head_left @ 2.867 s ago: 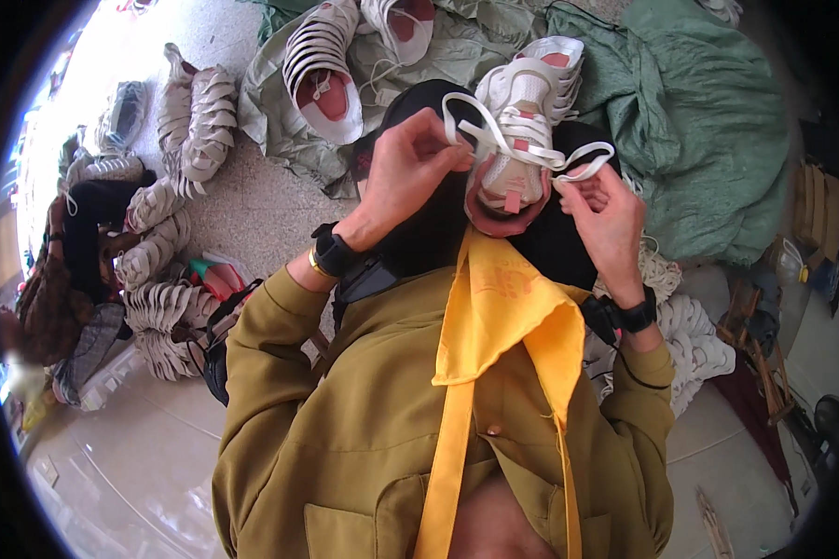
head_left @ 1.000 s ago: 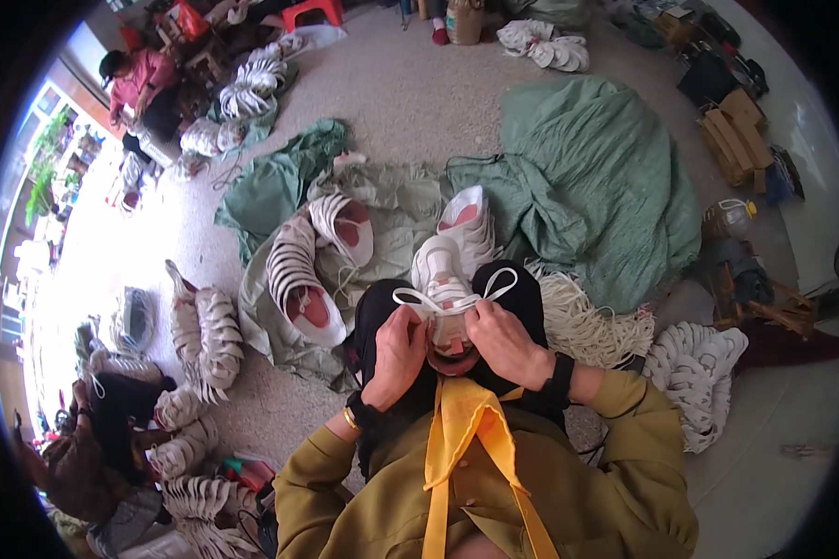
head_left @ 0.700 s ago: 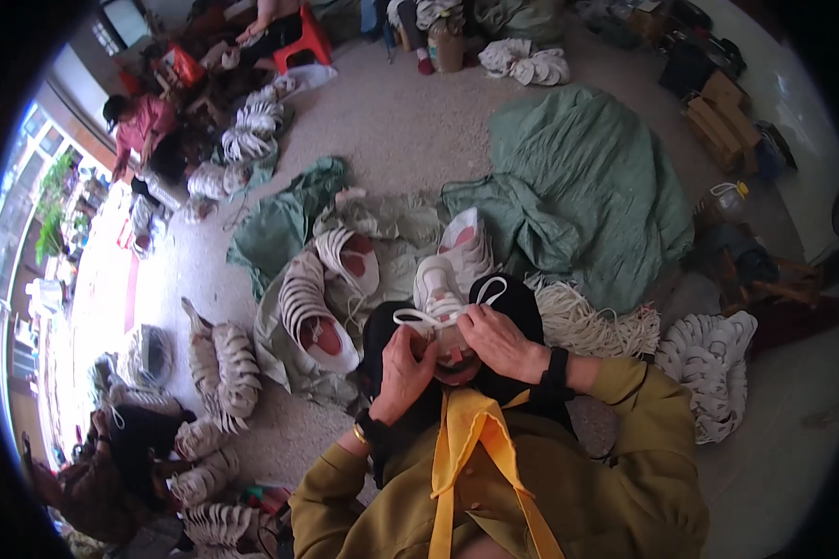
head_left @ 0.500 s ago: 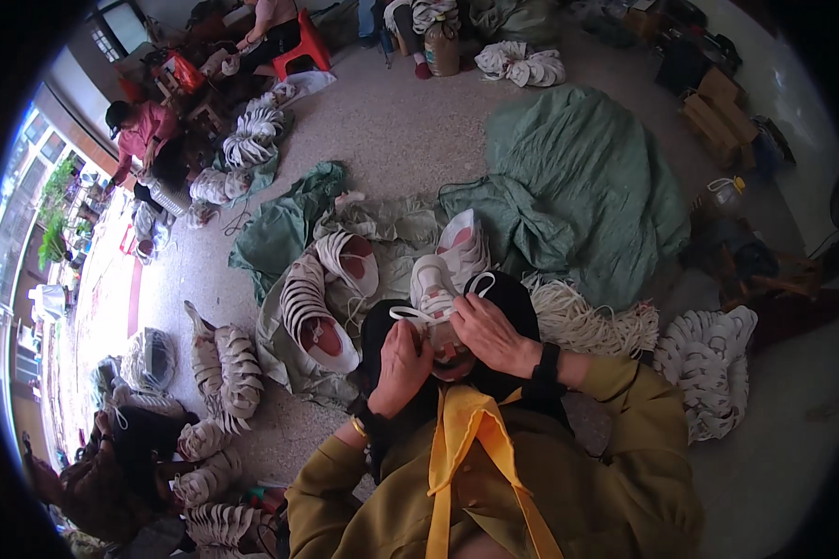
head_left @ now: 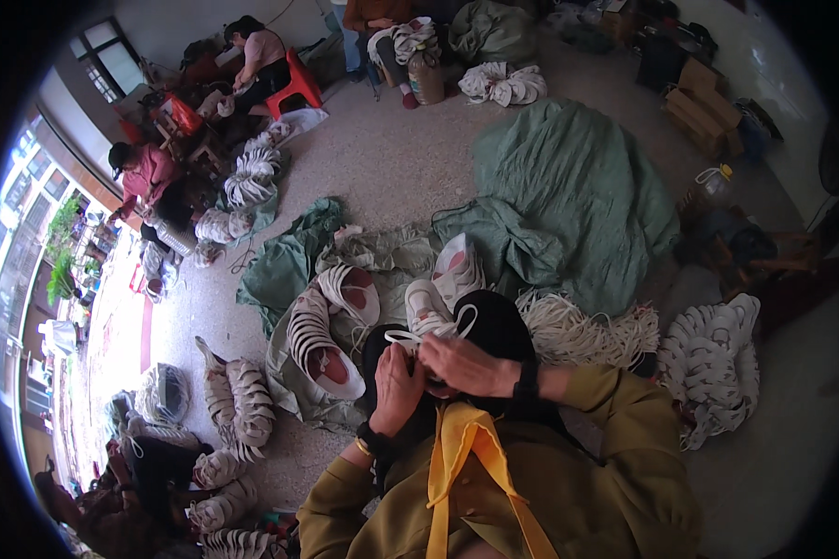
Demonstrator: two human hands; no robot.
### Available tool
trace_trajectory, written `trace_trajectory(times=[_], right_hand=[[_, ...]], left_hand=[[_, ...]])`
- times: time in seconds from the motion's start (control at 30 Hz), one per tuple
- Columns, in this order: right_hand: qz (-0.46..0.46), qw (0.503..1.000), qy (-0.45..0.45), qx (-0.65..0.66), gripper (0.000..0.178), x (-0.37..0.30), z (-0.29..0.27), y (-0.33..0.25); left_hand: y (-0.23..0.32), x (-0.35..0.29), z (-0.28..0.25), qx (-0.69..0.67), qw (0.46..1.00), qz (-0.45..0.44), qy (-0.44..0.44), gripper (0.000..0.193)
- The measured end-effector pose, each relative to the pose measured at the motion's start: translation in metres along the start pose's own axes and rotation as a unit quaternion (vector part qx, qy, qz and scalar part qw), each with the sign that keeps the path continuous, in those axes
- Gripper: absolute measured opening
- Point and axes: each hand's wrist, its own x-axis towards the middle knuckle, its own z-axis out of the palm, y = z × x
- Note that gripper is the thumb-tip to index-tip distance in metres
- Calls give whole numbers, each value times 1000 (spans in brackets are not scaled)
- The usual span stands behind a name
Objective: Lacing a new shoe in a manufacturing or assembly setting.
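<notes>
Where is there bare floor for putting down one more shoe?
The widest bare floor lies before the jug, between the left row of shoe tops and the big green sack. A smaller patch lies between the left sleeve and the paired stacks. Around the nearest shoe it is crowded: a shoe stack at left, a string pile at right.

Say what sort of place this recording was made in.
Probably a shoe workshop: the curved stacks of white shoe uppers with pink linings, the white lace-up shoe being handled, and another seated person in a pale pink top near more white stacks suggest it.
</notes>
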Motion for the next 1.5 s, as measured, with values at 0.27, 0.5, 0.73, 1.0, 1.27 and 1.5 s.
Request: trace_trajectory(times=[0.27, 0.5, 0.73, 1.0, 1.27, 1.5], right_hand=[[97, 994, 16, 51, 32, 10, 34, 5], [133, 991, 4, 25, 14, 16, 52, 10], [117, 993, -13, 15, 14, 20, 51, 13], [90, 995, 2, 43, 18, 18, 38, 10], [81, 995, 22, 54, 16, 12, 18, 1], [130, 981, 40, 140, 7, -12, -21, -7]], left_hand=[[-4, -2, 1, -6, 1000, 26, -1, 19], [-12, -1, 10, -18, 999, 43, 7, 19], [-24, -1, 14, -52, 998, 45, 7, 18], [-25, -1, 15, -57, 998, 31, 2, 18], [-26, 0, 13, -79, 997, 22, 1, 19], [-22, 0, 13, -95, 995, -2, 5, 18]])
